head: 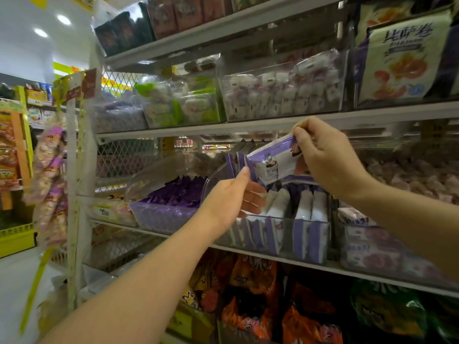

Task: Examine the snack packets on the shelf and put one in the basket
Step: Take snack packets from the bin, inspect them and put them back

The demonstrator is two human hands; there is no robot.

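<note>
Right grip (pixel 327 160) pinches a purple snack packet (pixel 273 162); left grip (pixel 231 199) spread beside it, above a clear shelf bin (pixel 285 237).

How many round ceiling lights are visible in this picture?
2. One round light is at the upper left, beside the shelving; a second round light is lower and further left. More may be hidden behind the shelves.

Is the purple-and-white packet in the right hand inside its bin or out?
Out. The right hand pinches the packet above the clear bin, over the packets standing inside.
</note>
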